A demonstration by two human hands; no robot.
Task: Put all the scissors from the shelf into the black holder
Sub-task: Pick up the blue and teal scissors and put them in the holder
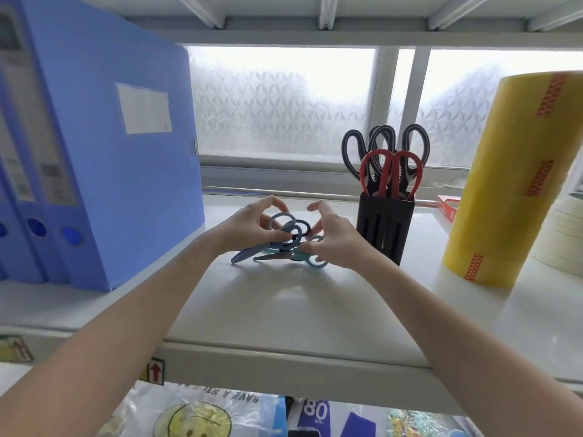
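A small heap of scissors lies mid-shelf on the white shelf (284, 310). My left hand (243, 228) pinches the blue-handled scissors (277, 223) by their loops, blade tip resting on the shelf. My right hand (337, 238) grips the teal-handled scissors (312, 258), whose dark blades point left. A darker navy pair (303, 228) sits between them, partly hidden. To the right stands the black holder (383, 228), upright, with red-handled scissors (389, 171) and black-handled scissors (383, 140) standing in it.
Blue file boxes (104, 171) stand at the left of the shelf. A tall stack of yellow tape rolls (508, 184) and pale tape rolls (564, 234) fill the right. A frosted window is behind. Bags lie on the level below.
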